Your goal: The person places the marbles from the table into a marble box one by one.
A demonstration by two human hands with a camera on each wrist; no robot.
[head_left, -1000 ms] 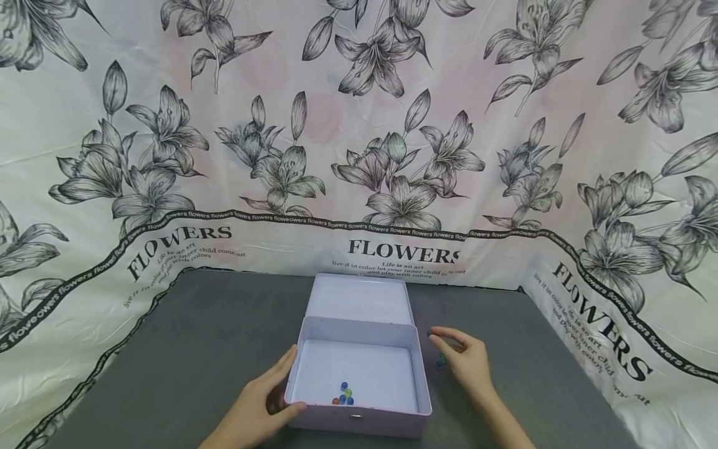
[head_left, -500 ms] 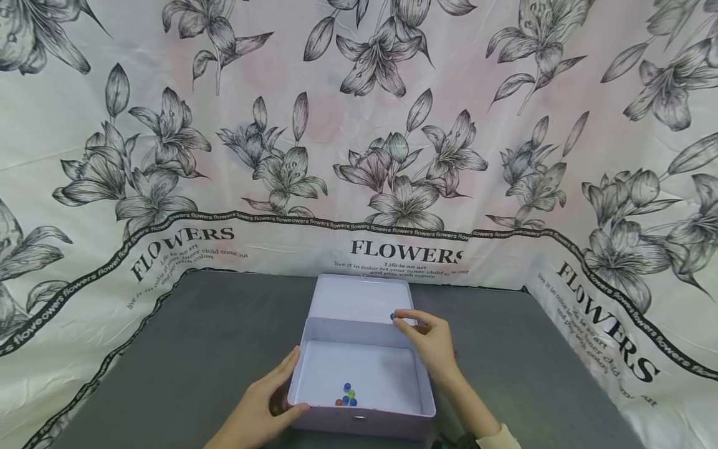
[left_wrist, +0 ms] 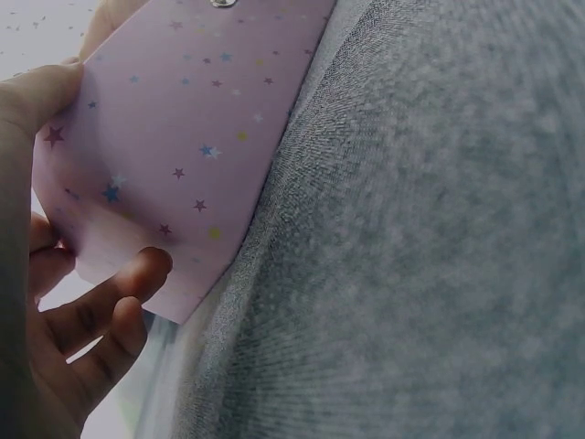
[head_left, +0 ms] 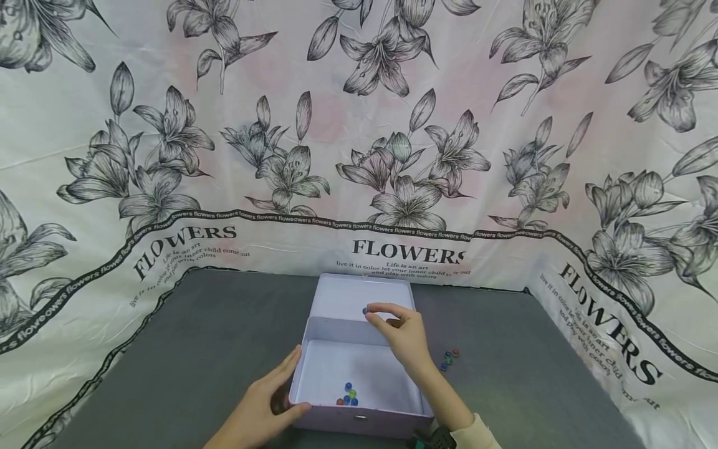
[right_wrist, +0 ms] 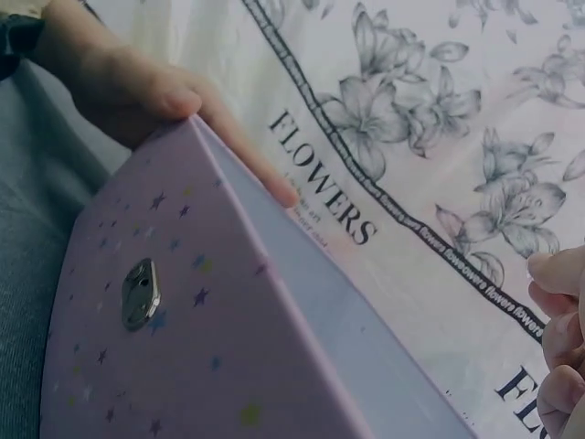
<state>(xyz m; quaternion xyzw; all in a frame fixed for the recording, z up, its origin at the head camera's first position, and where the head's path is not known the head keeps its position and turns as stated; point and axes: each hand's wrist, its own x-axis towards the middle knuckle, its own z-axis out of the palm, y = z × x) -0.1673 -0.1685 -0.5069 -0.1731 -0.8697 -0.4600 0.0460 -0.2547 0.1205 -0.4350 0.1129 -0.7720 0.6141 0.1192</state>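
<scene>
A lidded tin box (head_left: pixel 387 380) stands with its lid (head_left: pixel 344 298) folded back; its outside (left_wrist: pixel 196 119) is pink with small stars. My left hand (head_left: pixel 259 402) grips the front left corner, thumb at the front rim and fingers along the left side. Above the box's back part, my right hand (head_left: pixel 408 337) pinches a dark blue marble (head_left: pixel 366 310) between thumb and forefinger. Inside, near the front wall, lie several marbles, among them a blue marble (head_left: pixel 348 386), a yellow-green marble (head_left: pixel 352 394) and an orange marble (head_left: pixel 339 402). The right wrist view hides the pinched marble.
Right of the box, several loose marbles (head_left: pixel 448 360) lie on the dark grey tabletop (head_left: pixel 235 324). A metal clasp (right_wrist: pixel 142 293) sits on the box's front. Behind the table hangs a white cloth (head_left: pixel 291 249) printed with flowers.
My right hand has carried the blue marble leftward, from beside the box to above it. The loose marbles on the right have come into fuller view. My left hand stays at the corner.
</scene>
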